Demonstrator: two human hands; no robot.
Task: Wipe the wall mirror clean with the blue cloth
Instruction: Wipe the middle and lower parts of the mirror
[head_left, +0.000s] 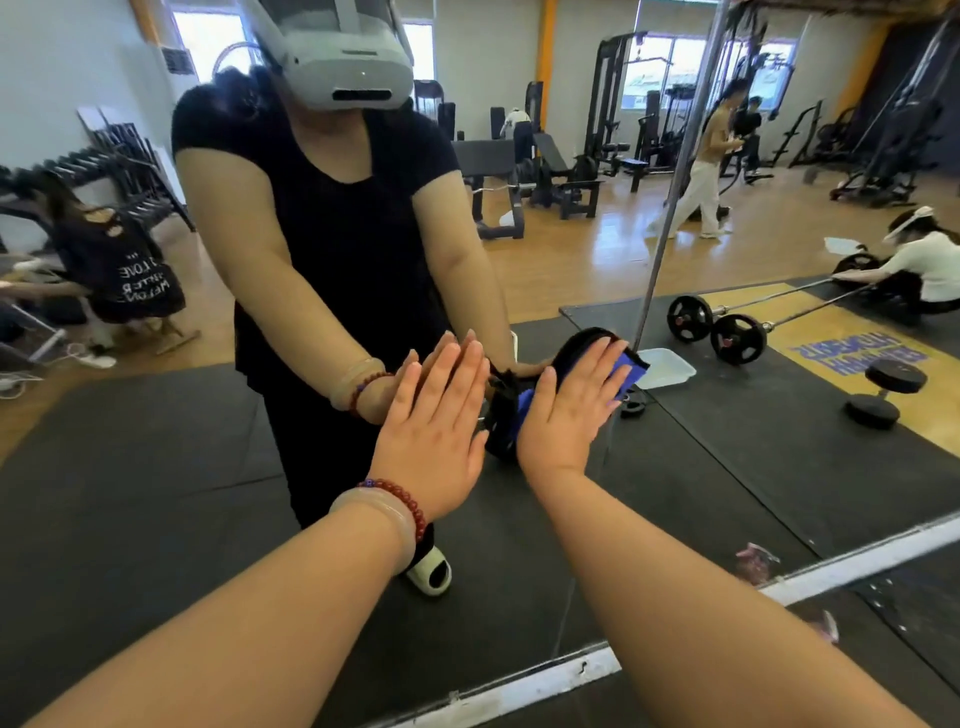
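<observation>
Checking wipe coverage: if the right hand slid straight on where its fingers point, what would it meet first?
Likely the upright seam in the mirror, just beyond the right hand and the blue cloth under it; depth is uncertain.

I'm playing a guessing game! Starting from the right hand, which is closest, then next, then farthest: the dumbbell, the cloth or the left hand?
1. The cloth: pressed under the right hand, flat against the mirror.
2. The left hand: just beside it on the left, also flat on the mirror.
3. The dumbbell: far off to the right, seen only as a reflection.
</observation>
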